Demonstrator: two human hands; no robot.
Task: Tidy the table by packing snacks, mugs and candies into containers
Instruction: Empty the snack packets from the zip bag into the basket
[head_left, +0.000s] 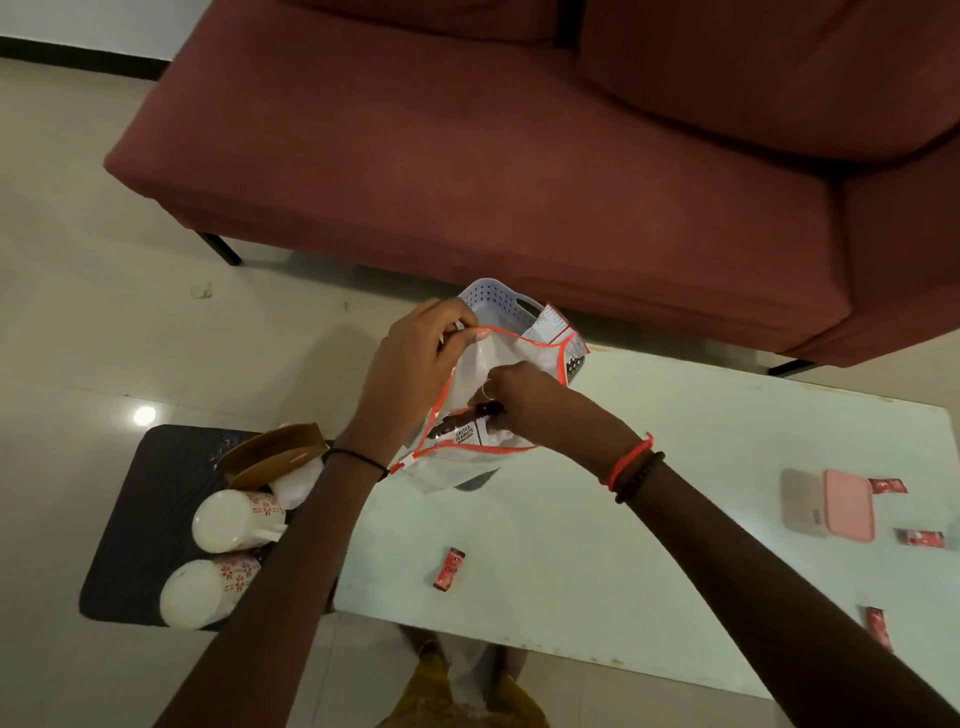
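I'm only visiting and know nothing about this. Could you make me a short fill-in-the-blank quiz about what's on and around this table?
The left hand holds a clear bag open while the right hand pushes in a packet labelled salted ___.
Beside the table, ___ patterned mugs rest on a dark stool.
The small box among loose candies on the table is ___.
Missing words: peanuts; two; pink.

Living room at home, that's where I am.
A long maroon sofa (519, 156) sits right in front of me, a low white coffee table (675, 467) under my arms, glossy cream floor tiles (78, 260) underfoot.
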